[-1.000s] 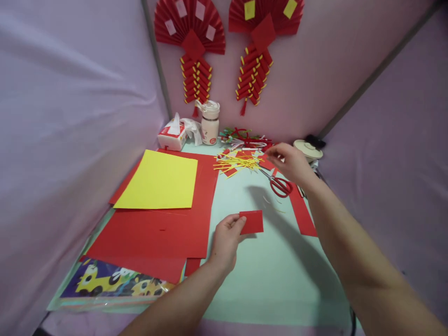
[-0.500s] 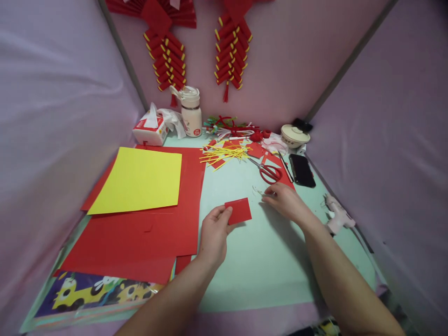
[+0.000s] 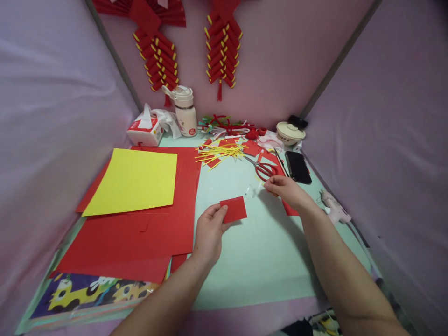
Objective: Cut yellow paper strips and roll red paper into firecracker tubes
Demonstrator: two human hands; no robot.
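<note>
My left hand (image 3: 209,232) pinches a small red paper rectangle (image 3: 234,209) by its left edge, above the pale green table. To the right, my right hand (image 3: 285,189) has its fingertips pressed together beside the handles of the red scissors (image 3: 265,171). Something small and yellowish shows at those fingertips, too small to make out. A red paper piece (image 3: 290,208) lies partly under my right hand and wrist. Small clear scraps (image 3: 249,191) lie on the table between the hands. Thin yellow strips (image 3: 220,151) are piled behind them.
Yellow sheet (image 3: 135,182) and large red sheets (image 3: 115,247) cover the left side. Tissue box (image 3: 145,133), bottle (image 3: 186,114), pipe cleaners (image 3: 227,125) and lidded bowl (image 3: 290,134) stand behind. Phone (image 3: 298,167) and glue gun (image 3: 335,206) lie right.
The view has shifted slightly, so most things sit further left. A red paper piece now shows under my right hand, and something yellowish is at its fingertips. My left hand still holds the red rectangle.
</note>
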